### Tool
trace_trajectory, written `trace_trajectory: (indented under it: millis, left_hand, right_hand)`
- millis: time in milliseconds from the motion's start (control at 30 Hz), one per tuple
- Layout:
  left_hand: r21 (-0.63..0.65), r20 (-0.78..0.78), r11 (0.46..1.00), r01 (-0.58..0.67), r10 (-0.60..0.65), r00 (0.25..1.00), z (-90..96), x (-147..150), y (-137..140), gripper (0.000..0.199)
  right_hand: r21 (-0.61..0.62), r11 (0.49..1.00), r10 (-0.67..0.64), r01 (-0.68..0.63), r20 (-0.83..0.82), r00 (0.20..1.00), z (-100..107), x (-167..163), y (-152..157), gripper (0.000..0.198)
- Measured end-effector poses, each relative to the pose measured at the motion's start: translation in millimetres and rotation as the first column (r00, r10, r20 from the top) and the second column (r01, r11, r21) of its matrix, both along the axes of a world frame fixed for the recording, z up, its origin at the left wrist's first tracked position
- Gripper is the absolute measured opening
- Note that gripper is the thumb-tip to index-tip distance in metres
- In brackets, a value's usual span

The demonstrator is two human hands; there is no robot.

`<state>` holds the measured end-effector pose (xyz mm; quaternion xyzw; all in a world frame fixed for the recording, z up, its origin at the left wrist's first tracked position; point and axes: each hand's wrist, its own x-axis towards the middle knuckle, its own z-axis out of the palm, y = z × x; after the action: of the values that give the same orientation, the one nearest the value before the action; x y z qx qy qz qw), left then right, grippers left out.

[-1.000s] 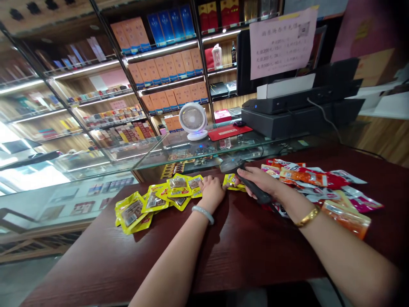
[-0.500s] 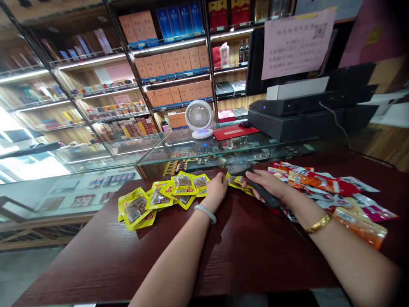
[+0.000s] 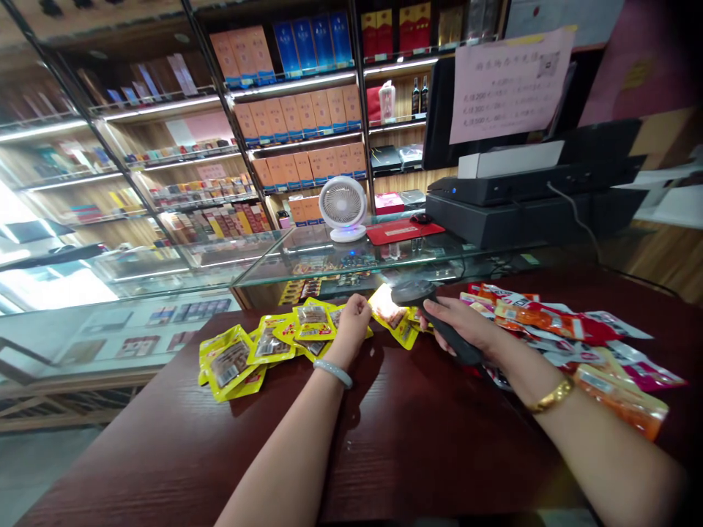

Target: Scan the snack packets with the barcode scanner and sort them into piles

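My right hand [image 3: 458,322] is wrapped round the handle of a black barcode scanner [image 3: 458,344]. Its head points left, and bright light falls on a yellow snack packet [image 3: 391,311] in front of it. My left hand [image 3: 354,318] has its fingers closed at the left edge of that lit packet; the fingertips are partly hidden. To the left of this hand lies an overlapping row of yellow snack packets [image 3: 273,339], brown contents showing through clear windows. More yellow packaging shows between the lit packet and my right hand.
Orange, red and white packets [image 3: 541,316] are heaped on the dark wooden table [image 3: 181,446] at the right. Behind stand a glass counter [image 3: 296,256], a white fan [image 3: 343,208], a red mat [image 3: 403,229] and black till equipment [image 3: 494,212]. Stocked shelves line the back.
My left hand has moved left, and a yellow packet has come left with it, out from beside the scanner. Bright scanner light now falls on that packet. My right hand has barely moved.
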<state>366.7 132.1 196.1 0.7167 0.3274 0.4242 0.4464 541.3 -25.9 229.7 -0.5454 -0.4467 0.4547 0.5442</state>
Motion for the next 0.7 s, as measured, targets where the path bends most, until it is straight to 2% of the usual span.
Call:
trace_trajectory:
  millis: [167,233,300,400,500,567,600,633,700]
  left_hand:
    - [0.004,-0.008,1.0,-0.021,0.021,1.0,0.8,1.8,0.2,0.01]
    - [0.032,-0.028,0.995,-0.096,0.097,0.995,4.6,-2.9,6.8,0.012]
    - [0.119,-0.067,0.966,-0.231,0.24,0.968,11.8,-14.1,17.6,0.015]
    - [0.28,-0.18,0.85,-0.446,0.503,0.845,26.3,-40.2,35.9,0.015]
    - [0.438,-0.308,0.7,-0.565,0.707,0.637,38.1,-60.5,44.1,0.024]
    - [0.537,-0.317,0.617,-0.575,0.779,0.541,41.2,-61.1,38.9,0.036]
    - [0.575,-0.309,0.6,-0.556,0.789,0.531,41.0,-56.9,32.9,0.04]
    - [0.608,-0.305,0.606,-0.514,0.775,0.553,39.8,-50.3,25.0,0.041]
    - [0.653,-0.327,0.665,-0.363,0.68,0.657,34.5,-32.5,5.5,0.037]
  right_hand:
    - [0.011,1.0,-0.009,0.009,-0.018,1.0,2.0,-0.2,0.7,0.045]
    - [0.015,1.0,-0.008,0.009,-0.027,1.0,4.8,-1.4,-0.3,0.045]
    - [0.014,1.0,0.0,0.0,-0.022,1.0,7.8,-2.2,-1.8,0.045]
    - [0.002,1.0,0.008,-0.008,-0.018,1.0,11.1,-2.5,-4.0,0.047]
    - [0.013,1.0,-0.004,0.005,-0.036,0.999,11.8,-2.1,-4.5,0.047]
    - [0.021,1.0,-0.007,0.008,-0.035,0.999,11.8,-2.0,-4.5,0.047]
    - [0.019,1.0,-0.008,0.009,-0.028,1.0,12.2,-1.9,-4.7,0.047]
    - [0.01,1.0,-0.008,0.008,-0.017,1.0,13.0,-1.7,-5.2,0.047]
    - [-0.013,1.0,-0.007,0.007,0.01,1.0,16.2,-0.5,-7.2,0.048]
